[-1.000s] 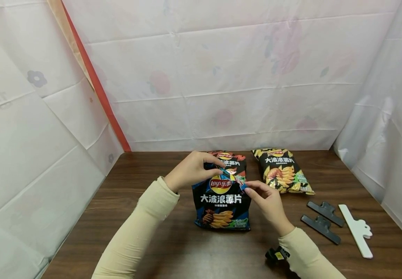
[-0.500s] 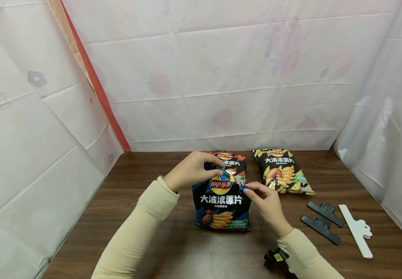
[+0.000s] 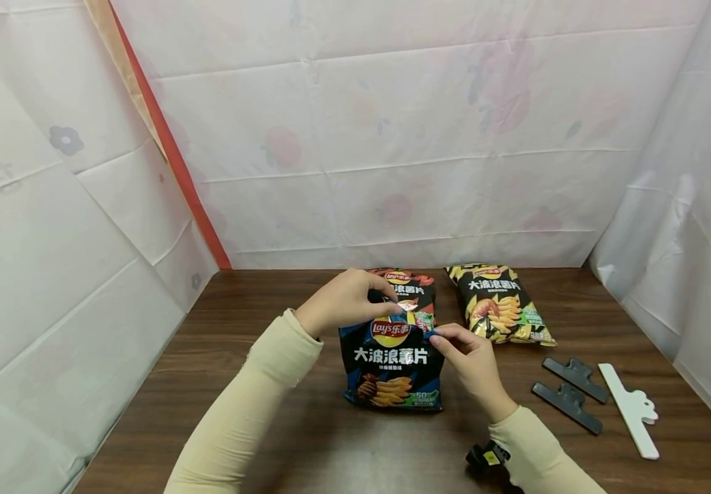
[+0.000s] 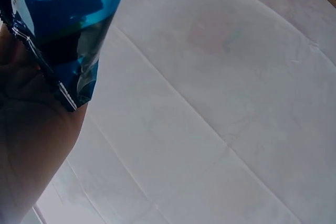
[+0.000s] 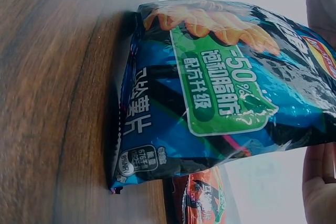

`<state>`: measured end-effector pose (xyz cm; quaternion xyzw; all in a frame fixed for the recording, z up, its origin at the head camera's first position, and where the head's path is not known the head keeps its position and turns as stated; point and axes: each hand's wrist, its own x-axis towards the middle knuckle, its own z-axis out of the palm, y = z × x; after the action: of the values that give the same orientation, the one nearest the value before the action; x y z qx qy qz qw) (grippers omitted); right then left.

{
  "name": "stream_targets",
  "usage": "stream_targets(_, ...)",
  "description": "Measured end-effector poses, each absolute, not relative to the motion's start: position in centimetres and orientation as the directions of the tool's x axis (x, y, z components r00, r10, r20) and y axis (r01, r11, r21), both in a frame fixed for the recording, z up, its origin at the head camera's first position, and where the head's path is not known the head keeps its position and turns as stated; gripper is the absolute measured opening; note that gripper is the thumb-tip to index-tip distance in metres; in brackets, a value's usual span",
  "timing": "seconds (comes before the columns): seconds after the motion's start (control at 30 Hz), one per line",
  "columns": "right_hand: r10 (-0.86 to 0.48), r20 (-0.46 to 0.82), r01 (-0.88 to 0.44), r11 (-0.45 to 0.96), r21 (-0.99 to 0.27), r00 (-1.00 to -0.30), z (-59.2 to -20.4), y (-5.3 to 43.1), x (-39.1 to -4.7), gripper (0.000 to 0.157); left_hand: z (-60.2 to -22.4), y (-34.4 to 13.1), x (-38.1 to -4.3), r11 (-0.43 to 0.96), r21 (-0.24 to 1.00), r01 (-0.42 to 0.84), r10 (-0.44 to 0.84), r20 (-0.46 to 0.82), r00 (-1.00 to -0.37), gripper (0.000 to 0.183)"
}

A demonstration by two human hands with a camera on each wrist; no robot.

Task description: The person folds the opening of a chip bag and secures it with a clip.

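sheeting [image 3: 355,123], white and faintly printed, is hanging behind the wood-grained desk [image 3: 182,363], and here at the middle of the desk the blue bag [image 3: 392,370] is standing upright on its bottom edge. behind it the red bag [image 3: 417,283] is peeking out, partly hidden, while the yellow-and-black bag [image 3: 498,302] is lying off to the right.

now the hands: the left hand [image 3: 350,298] is keeping its grip on the top edge, thumb in front, and the right hand [image 3: 472,357] is pinching the right top corner. out right, the white clip [image 3: 627,408] and two dark clips [image 3: 568,405] are lying untouched.

and the news: the blue flap [image 3: 431,334] at the right fingertips is showing smaller than a second ago, so the bag's top is probably getting gathered tighter, both hands working it.
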<state>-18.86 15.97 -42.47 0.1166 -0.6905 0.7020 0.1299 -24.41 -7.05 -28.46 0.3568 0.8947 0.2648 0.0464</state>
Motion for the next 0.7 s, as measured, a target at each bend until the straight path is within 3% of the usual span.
stream_targets(0.37,0.035,0.342,-0.342,-0.012,-0.939,-0.939,-42.35,15.85,-18.79,0.009,-28.69,-7.11,-24.52,0.627,0.473,0.619,0.655,0.109,-0.747,0.018)
stream_targets(0.7,0.033,0.322,-0.321,0.027,-0.947,-0.946,-42.04,15.91,-18.82,0.018,-28.64,-7.08,-24.52,0.639,0.463,0.614,0.650,0.103,-0.753,0.015)
